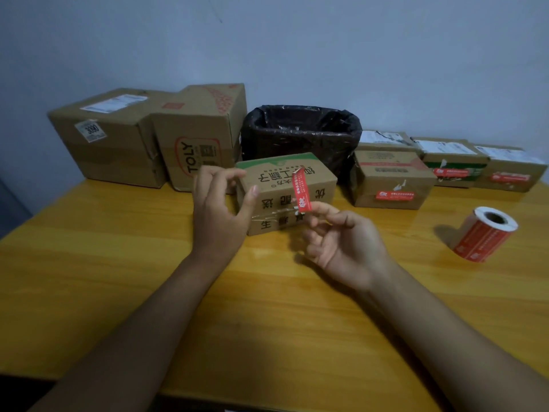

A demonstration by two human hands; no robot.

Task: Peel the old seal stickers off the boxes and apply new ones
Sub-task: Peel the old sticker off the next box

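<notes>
Right hand (341,242) pinches the red sticker (300,190) above the box (285,194); left hand (218,209) released

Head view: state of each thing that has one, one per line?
red seal sticker: peeled off, pinched by right hand
left hand: steadies the centre box
sticker roll: lying on its side
black-lined bin: open
boxes at right: red stickers on

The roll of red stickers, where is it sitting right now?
In the head view, the roll of red stickers lies on its side on the wooden table, to the right of the right hand, in front of the small boxes.
</notes>
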